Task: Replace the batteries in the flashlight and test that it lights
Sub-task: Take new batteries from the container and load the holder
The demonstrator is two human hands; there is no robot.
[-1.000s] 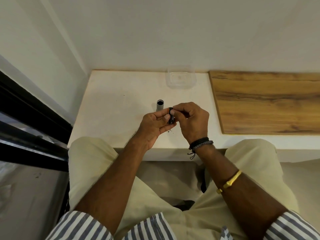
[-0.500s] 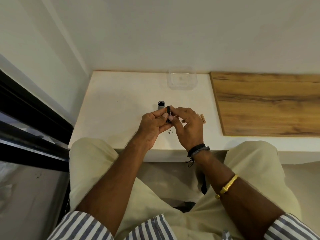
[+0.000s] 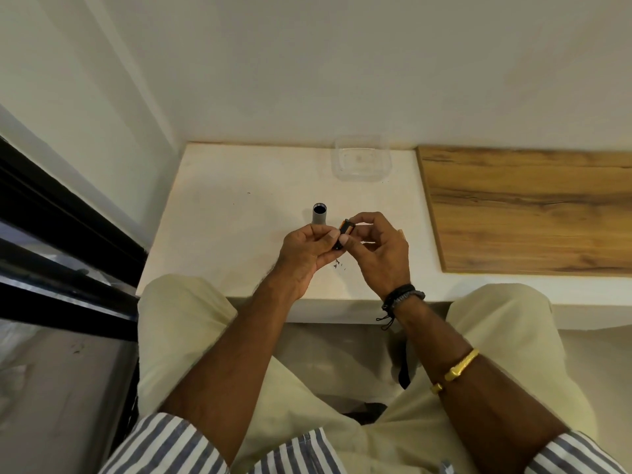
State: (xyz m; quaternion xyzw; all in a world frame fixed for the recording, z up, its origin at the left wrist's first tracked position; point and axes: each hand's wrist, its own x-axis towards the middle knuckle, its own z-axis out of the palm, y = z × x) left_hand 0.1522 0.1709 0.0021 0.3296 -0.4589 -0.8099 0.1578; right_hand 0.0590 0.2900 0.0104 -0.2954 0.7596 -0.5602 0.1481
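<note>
My two hands, left [image 3: 304, 248] and right [image 3: 378, 249], pinch one black battery holder [image 3: 343, 236] above the white desk [image 3: 239, 213]; one open flashlight tube [image 3: 320, 213] stands just beyond, one clear tray [image 3: 360, 157] at the far edge.

I judge this a home interior: plain white counter [image 3: 239, 213] against painted wall [image 3: 342, 63], wood-grain panel [image 3: 526, 210]
</note>
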